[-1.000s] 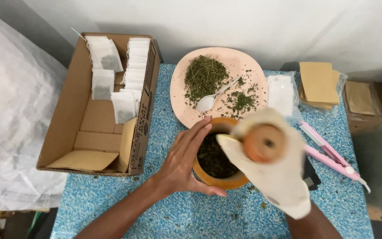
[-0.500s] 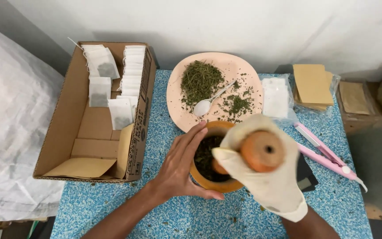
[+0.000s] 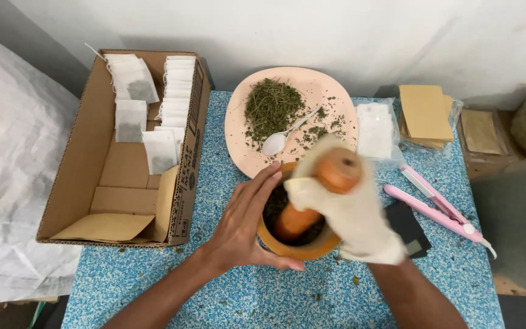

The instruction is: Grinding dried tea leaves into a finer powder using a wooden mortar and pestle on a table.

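Head view: gloved right hand (image 3: 351, 210) fisted around tilted pestle (image 3: 318, 195).

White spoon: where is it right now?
In the head view, the white spoon lies on the pink plate, beside the dried herb pile, behind the mortar.

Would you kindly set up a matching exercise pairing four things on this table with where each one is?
Things:
1. white spoon
2. orange pestle
3. filled tea bags
4. pink tool

Places:
A. in the cardboard box
B. on the table, right of the mortar
C. on the peach plate beside the dried herbs
D. in the mortar, gripped by the gloved right hand

Pairs: 1-C, 2-D, 3-A, 4-B
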